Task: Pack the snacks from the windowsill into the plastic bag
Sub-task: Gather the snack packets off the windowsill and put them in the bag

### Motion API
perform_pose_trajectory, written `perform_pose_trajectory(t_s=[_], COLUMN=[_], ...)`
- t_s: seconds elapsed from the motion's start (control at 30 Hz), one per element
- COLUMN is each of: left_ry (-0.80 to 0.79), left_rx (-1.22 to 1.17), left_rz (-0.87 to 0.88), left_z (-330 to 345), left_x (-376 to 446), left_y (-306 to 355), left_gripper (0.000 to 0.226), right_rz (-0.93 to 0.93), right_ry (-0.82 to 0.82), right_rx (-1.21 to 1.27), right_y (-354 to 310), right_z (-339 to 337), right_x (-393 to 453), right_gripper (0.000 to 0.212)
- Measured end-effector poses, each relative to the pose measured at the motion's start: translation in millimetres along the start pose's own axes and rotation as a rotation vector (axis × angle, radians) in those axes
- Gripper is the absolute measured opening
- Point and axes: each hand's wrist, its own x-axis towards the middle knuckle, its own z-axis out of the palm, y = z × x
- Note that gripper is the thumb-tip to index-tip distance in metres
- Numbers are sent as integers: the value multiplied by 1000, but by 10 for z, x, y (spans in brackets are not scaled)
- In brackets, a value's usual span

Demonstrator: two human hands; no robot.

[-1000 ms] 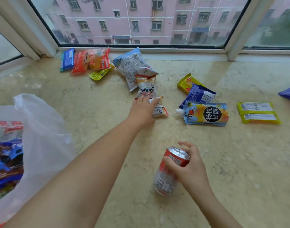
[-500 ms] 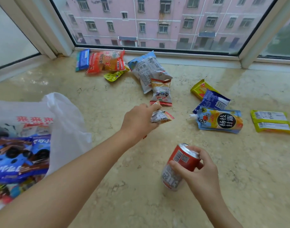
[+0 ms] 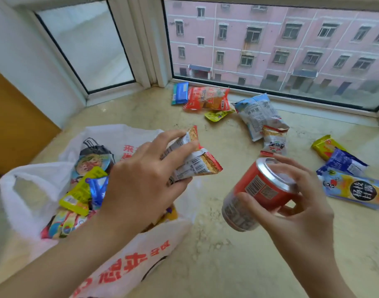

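Observation:
My left hand [image 3: 141, 181] holds small orange-and-white snack packets [image 3: 192, 160] above the right rim of the white plastic bag [image 3: 33, 190], which lies open at the lower left with several snacks inside. My right hand [image 3: 296, 203] grips a red drink can [image 3: 255, 190], tilted, above the marble windowsill [image 3: 227, 254]. Loose snacks still lie on the sill: a blue bar [image 3: 180, 92], a red-orange packet [image 3: 208, 98], a small yellow sachet [image 3: 216, 115], a light-blue bag [image 3: 257, 114], a white packet [image 3: 274, 140], a yellow bar [image 3: 326, 146], a dark-blue packet [image 3: 343, 164] and a drink pouch [image 3: 356, 190].
The window frame [image 3: 270, 97] runs along the far edge of the sill, with a corner post [image 3: 149, 50] at the back left. A wooden panel [image 3: 14, 117] stands at the left, beside the bag.
My left hand lifted the snack packets off the sill and carried them left toward the bag. My right hand raised the can and moved it left. The view swung left, bringing the bag into view.

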Motion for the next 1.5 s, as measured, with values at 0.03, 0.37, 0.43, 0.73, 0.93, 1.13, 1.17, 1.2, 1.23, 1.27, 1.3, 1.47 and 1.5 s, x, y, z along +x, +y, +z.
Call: perform_pose_trajectory(t_s=[0.03, 0.37, 0.43, 0.73, 0.93, 1.13, 1.17, 1.2, 1.23, 1.27, 1.3, 1.47, 1.5], left_ry=[7, -145, -146, -211, -286, -324, -331, -334, -332, -330, -333, -300, -279], left_rx=[15, 49, 31, -1, 34, 31, 29, 34, 39, 41, 42, 76, 87], left_rz=[-31, -347, -377, -346, -310, -284, -280, -272, -262, -249, -236, -227, -232], left_z=[-80, -71, -7, 345, 486, 595, 612, 631, 650, 666, 680, 755, 760], left_x=[-106, -800, -821, -483, -469, -467, -472, -478, -491, -504, -519, -629, -646], left_y=[-157, -1374, -1432, -1635, -1747, -1784, -1777, -1770, -1762, -1755, -1747, -1724, -1720], left_gripper=[50, 53, 50, 52, 48, 48, 48, 48, 48, 48, 48, 51, 49], right_rz=[-36, -249, -263, -321, -401, -451, -440, -420, -392, -358, -321, -216, -218], right_ry=[-25, -248, -275, -160, -231, -337, -369, -397, -415, -419, -413, -415, -422], right_rx=[7, -8, -85, -298, -441, -514, -527, -533, -528, -510, -486, -463, -471], right_y=[-102, -517, -476, -144, 76, 494, 577, 649, 712, 758, 789, 865, 877], right_z=[115, 1548, 1771, 2159, 2327, 2490, 2513, 2533, 2548, 2554, 2558, 2509, 2499], right_x=[-15, -110, -122, 106, 541, 644, 631, 616, 605, 598, 596, 601, 604], right_gripper=[58, 55, 54, 47, 47, 49, 49, 49, 49, 49, 48, 43, 42])
